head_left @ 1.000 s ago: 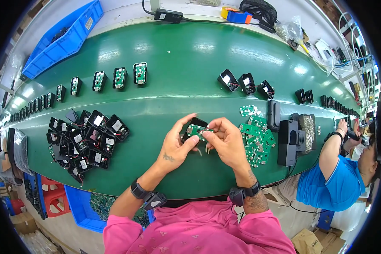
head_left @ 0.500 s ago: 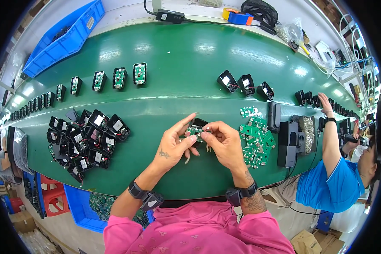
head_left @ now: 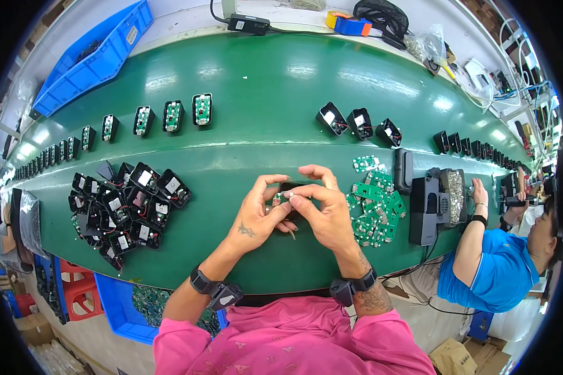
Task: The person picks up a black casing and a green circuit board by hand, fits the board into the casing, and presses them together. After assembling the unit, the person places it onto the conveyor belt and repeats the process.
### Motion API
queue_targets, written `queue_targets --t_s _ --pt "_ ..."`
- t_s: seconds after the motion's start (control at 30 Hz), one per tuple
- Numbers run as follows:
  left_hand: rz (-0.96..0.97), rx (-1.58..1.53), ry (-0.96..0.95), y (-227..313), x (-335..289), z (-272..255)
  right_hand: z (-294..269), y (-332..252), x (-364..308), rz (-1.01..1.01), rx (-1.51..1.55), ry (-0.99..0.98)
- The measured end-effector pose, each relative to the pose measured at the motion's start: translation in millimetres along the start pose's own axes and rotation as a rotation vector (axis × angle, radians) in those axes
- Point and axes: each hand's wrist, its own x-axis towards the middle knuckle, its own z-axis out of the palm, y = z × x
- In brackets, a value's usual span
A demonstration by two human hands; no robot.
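Over the near middle of the bench, my left hand (head_left: 254, 212) is wrapped round a small black casing (head_left: 288, 185) with a green circuit board (head_left: 278, 199) at its opening. Thumb and forefinger of my right hand (head_left: 324, 209) pinch a small white piece (head_left: 289, 194) against the board, its other fingers raised. My fingers hide most of the casing and board. Left of my hands lies a heap of black casings (head_left: 116, 209) with red wires. Loose green circuit boards (head_left: 379, 203) are piled to the right.
Casings fitted with boards (head_left: 202, 109) form a row at the left; open casings (head_left: 331, 119) form another at the right. A black device (head_left: 424, 212) and a box of small metal parts (head_left: 452, 197) stand beside the boards. A co-worker in a blue shirt (head_left: 494, 272) sits right.
My right fingertips have moved left over the board with the white piece, and its other fingers have lifted. The co-worker's arm has drawn back from the right-hand row of casings.
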Motion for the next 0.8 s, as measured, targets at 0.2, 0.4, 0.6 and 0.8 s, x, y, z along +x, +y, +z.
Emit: queue_targets --t_s 0.2,0.4,0.6,0.8 --pt "0.092 0.005 0.130 -2.6 0.8 7.5 5.8 -16.3 -2.8 0.032 -0.061 0.098" --pt "0.183 0.030 0.213 -2.5 -2.7 9.4 8.3 -13.1 0.4 -0.160 -0.254 0.139" --pt "0.161 0.079 0.189 5.6 -5.6 8.7 -4.9 -11.7 9.1 -0.106 -0.126 -0.095" --pt "0.210 0.164 0.139 3.9 -5.4 5.7 -17.3 -15.4 15.3 -0.097 -0.155 -0.221"
